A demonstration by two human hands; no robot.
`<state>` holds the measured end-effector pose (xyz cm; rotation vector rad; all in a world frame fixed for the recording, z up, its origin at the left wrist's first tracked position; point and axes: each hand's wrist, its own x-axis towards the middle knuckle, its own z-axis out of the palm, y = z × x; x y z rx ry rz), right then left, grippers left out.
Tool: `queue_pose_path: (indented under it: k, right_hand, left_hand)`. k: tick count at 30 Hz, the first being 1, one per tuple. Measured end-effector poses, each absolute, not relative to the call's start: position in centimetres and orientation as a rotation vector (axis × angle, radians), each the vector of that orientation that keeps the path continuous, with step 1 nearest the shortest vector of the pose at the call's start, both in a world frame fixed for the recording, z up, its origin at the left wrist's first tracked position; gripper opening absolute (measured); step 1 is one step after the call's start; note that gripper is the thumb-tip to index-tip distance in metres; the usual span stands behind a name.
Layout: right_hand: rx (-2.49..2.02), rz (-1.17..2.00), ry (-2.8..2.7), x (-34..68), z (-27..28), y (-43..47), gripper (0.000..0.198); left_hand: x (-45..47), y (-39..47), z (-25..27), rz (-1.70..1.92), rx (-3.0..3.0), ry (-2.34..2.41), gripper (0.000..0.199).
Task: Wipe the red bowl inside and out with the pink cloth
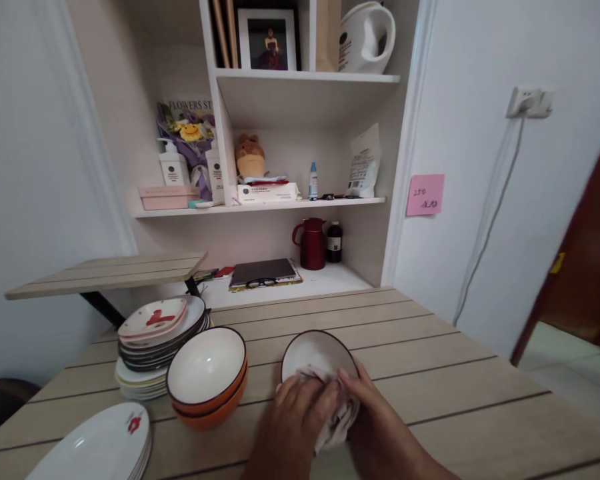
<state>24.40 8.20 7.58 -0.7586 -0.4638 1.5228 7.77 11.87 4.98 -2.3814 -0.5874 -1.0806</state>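
A white-lined bowl with a dark rim [307,350] is tilted toward me, low in the middle of the head view. My left hand [297,413] presses a crumpled pale cloth [343,423] against the inside of this bowl, its fingers bent over the fabric. At the bowl's right side, my right hand [375,410] grips the rim, thumb near the edge; its other fingers are mostly hidden. Part of the cloth hangs down between the two hands. To the left stands a stack of orange bowls with white insides [210,367].
Stacked plates [155,333] stand on the wooden table [455,367] at the left, with white oval plates [100,443] nearer me. A small raised shelf [115,273] stands behind. Farther back are a dark red jug [313,245] and a dark folder [263,272].
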Motion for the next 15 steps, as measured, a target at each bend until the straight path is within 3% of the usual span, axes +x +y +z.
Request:
queue_pose_path:
  k: [5, 9, 15]
  right_hand:
    - [-0.835, 1.557, -0.561, 23.6, 9.0, 9.2, 0.085]
    - [-0.799, 1.559, -0.556, 23.2, 8.3, 10.6, 0.069]
    - [-0.751, 1.638, -0.481, 24.3, 6.4, 11.8, 0.07]
  left_hand:
    - [8.1, 12.0, 4.3, -1.087, -2.385, -0.667, 0.043]
    - [8.1, 12.8, 3.7, -1.188, -2.299, -0.669, 0.037]
    - [6.7, 13.5, 4.6, -0.925, -2.279, -0.59, 0.037]
